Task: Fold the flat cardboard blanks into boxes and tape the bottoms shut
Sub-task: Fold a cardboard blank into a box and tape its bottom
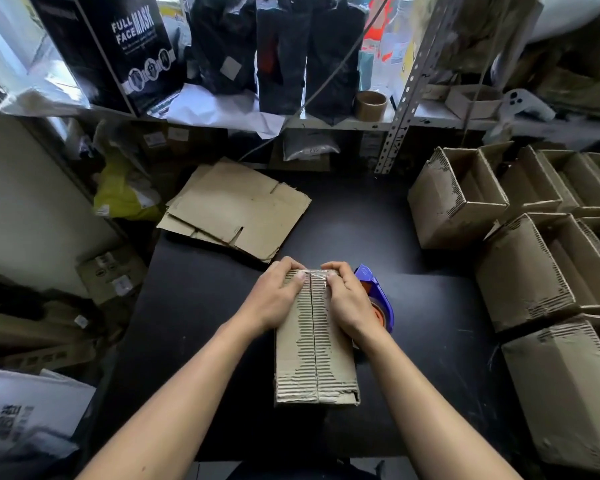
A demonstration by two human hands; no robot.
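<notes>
We see a box (315, 341) lying bottom-up at the middle of the black table (378, 230), its two bottom flaps meeting in a seam that runs away from the person. Much of the outer paper is torn off the flaps, bare corrugation showing. A strip of clear tape (315, 273) crosses the far end of the seam.

Left hand (280, 293): on the far left part of the box, fingers curled over the far edge, thumb pressed flat beside the seam at the tape. Right hand (343, 294): mirrors it on the right side, fingers curled over the far edge, thumb down on the tape. Both hands grip the box's far end.

A blue tape dispenser (378, 299) sits on the table just right of the box, partly hidden behind the right hand.

Flat blanks (236, 209) lie in a loose stack at the far left of the table, one corner overhanging the edge. Made-up boxes (520, 244) stand crowded along the right side, several with open tops up.

On the shelf (326, 123) beyond we note a bare tape core (371, 105), black bags (281, 53) and a black carton (118, 50) lettered "FULL FACE MASK".
</notes>
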